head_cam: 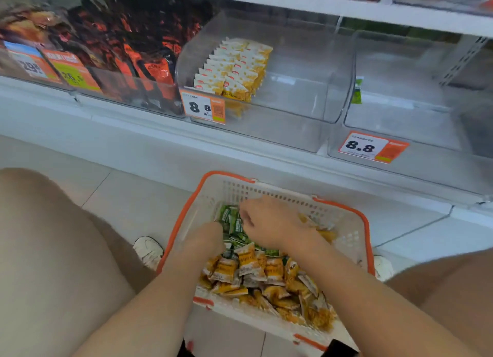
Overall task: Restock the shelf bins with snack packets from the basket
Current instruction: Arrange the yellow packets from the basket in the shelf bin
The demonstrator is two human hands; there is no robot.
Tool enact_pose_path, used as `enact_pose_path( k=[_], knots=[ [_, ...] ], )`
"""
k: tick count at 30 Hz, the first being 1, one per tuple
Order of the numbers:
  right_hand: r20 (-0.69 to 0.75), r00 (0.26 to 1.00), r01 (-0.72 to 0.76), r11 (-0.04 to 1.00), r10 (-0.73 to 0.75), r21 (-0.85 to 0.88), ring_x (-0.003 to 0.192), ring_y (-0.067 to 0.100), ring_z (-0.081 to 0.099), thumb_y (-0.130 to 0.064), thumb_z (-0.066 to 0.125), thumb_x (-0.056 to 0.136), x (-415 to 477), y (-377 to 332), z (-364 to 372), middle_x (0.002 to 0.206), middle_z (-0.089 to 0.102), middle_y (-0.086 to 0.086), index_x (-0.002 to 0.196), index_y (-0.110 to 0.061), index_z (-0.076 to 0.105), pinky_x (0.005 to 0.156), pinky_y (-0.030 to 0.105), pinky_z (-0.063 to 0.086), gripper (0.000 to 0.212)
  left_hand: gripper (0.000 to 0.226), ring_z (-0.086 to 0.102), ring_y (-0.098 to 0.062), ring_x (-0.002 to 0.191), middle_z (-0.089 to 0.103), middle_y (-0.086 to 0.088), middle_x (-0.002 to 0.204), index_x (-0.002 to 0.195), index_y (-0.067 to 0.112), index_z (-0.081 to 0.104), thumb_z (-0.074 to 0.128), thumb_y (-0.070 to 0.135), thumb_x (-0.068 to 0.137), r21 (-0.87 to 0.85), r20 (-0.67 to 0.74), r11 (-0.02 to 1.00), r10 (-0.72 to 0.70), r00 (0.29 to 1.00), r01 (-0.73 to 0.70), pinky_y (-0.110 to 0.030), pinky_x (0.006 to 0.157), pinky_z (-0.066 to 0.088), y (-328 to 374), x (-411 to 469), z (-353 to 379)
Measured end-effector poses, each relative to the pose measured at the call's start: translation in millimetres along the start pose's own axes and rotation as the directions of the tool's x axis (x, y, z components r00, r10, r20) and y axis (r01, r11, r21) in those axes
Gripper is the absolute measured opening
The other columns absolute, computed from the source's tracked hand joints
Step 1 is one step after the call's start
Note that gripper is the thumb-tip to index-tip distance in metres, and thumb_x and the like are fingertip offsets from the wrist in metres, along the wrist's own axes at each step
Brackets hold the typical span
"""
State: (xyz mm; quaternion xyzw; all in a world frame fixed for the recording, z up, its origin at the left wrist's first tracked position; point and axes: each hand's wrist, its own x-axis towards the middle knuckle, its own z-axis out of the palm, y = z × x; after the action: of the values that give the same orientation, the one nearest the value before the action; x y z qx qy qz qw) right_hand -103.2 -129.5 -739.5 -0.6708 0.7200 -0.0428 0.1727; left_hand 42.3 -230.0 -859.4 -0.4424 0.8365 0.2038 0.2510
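Snack packets (pixel 266 252) fill a white basket (pixel 349 239) with orange handles, set on the tiled floor (pixel 128 204) at lower centre of the head view, between the knees of a crouching person. Yellow packets (pixel 250 271) lie heaped in the near half of the basket, green packets (pixel 234 223) in the far half. The left hand (pixel 206 240) is plunged into the pile where the two colours meet. Its fingers are buried among the packets, so whether they are grasping anything cannot be told. The right hand (pixel 269 223), blurred, hangs just above the green packets with its fingers (pixel 246 214) bent down toward them; whether they are pinching a packet cannot be told either.

Across the upper half of the frame runs a white shelf (pixel 266 7) with clear bins. The middle bin (pixel 306 95), upper centre, holds two neat rows of upright yellow-and-white packets (pixel 234 68) against its left wall, with an "8.8" price tag (pixel 202 107) at its front left corner. The right bin (pixel 416 111) holds one green packet (pixel 357 91) standing at its left wall and carries a second price tag (pixel 372 147), also "8.8". At upper left, bins hold dark red-and-orange packets (pixel 133 47). A white shoe (pixel 148 251) shows left of the basket, another shoe (pixel 382 267) to its right.
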Motion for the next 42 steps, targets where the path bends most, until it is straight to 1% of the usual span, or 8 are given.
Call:
enact_pose_path(
  k=[4,11,19,25,30,34,40,42],
  knots=[
    [0.144,0.990,-0.006,1.000,0.006,0.000,0.069,0.023,0.058,-0.017,0.048,0.094,-2,15,33,0.077,0.060,0.001,0.087,-0.019,0.061,0.059,0.039,0.054,0.014,0.024,0.064,-0.028,0.102,0.066,-0.010,0.121,0.120,0.010,0.063,0.048,0.012,0.102,0.118,0.211,0.991,-0.082,0.974,0.058,-0.038,0.085,0.057,-9,3,38],
    [0.305,0.952,-0.054,0.995,0.027,0.079,0.093,0.029,0.061,-0.018,0.046,0.098,2,31,55,0.099,0.065,0.006,0.108,-0.017,0.064,0.076,0.046,0.057,0.021,0.067,0.042,-0.043,0.140,0.032,-0.019,0.157,0.158,0.026,0.025,0.051,0.011,0.099,0.209,0.271,0.975,-0.132,0.953,0.076,-0.057,0.108,0.043,-10,8,61],
    [0.330,0.942,-0.098,0.992,0.065,0.084,0.094,0.029,0.066,-0.019,0.046,0.097,5,37,56,0.108,0.070,0.011,0.112,-0.013,0.067,0.081,0.049,0.059,0.026,0.052,0.056,-0.035,0.126,0.056,-0.017,0.140,0.150,0.010,0.035,0.045,0.012,0.099,0.153,0.227,0.985,-0.117,0.967,0.084,-0.049,0.104,0.049,-11,17,55],
    [0.255,0.965,-0.099,0.985,0.061,0.140,0.092,0.016,0.062,-0.014,0.045,0.102,2,36,37,0.116,0.069,0.003,0.122,-0.021,0.065,0.083,0.041,0.056,0.029,0.043,0.065,-0.030,0.112,0.068,-0.013,0.125,0.129,0.006,0.056,0.062,0.037,0.101,-0.234,0.115,0.972,0.016,0.993,0.012,-0.039,0.088,0.052,-2,5,-4],
    [0.039,0.999,-0.013,0.979,0.005,0.205,0.123,0.020,0.047,0.007,0.063,0.076,-9,33,8,0.148,0.036,-0.008,0.142,-0.042,0.031,0.088,0.038,0.049,0.088,0.018,0.060,-0.015,0.074,0.067,0.001,0.085,0.096,0.020,0.068,0.068,0.038,0.100,-0.727,0.161,0.682,0.285,0.945,-0.082,-0.023,0.062,0.043,20,-37,-82],
    [-0.194,0.980,0.127,0.906,-0.051,0.404,0.103,0.017,0.054,0.002,0.067,0.077,-17,29,-17,0.130,0.042,-0.010,0.128,-0.037,0.040,0.077,0.045,0.052,0.069,0.027,0.062,-0.017,0.077,0.070,-0.006,0.093,0.113,0.010,0.072,0.071,0.031,0.097,-0.941,0.164,0.338,0.430,0.888,0.010,-0.028,0.070,0.055,20,-57,-126],
    [-0.365,0.925,0.058,0.912,0.104,0.407,0.077,0.004,0.059,-0.034,0.065,0.092,-26,26,-62,0.084,0.062,-0.012,0.104,-0.034,0.065,0.072,0.029,0.047,0.012,0.034,0.072,-0.025,0.087,0.073,-0.009,0.109,0.127,0.013,0.067,0.065,0.035,0.101,-0.917,-0.055,0.345,0.390,0.919,-0.202,-0.030,0.072,0.058,29,-77,-168],
    [-0.420,0.885,0.006,0.898,0.200,0.440,0.056,0.008,0.052,-0.042,0.060,0.098,-28,25,-70,0.057,0.054,-0.009,0.076,-0.028,0.058,0.058,0.030,0.039,0.027,0.040,0.074,-0.029,0.102,0.071,-0.006,0.123,0.131,0.021,0.068,0.062,0.046,0.100,-0.897,-0.082,0.364,0.421,0.903,-0.251,-0.038,0.085,0.061,35,-84,-175]
  ],
)
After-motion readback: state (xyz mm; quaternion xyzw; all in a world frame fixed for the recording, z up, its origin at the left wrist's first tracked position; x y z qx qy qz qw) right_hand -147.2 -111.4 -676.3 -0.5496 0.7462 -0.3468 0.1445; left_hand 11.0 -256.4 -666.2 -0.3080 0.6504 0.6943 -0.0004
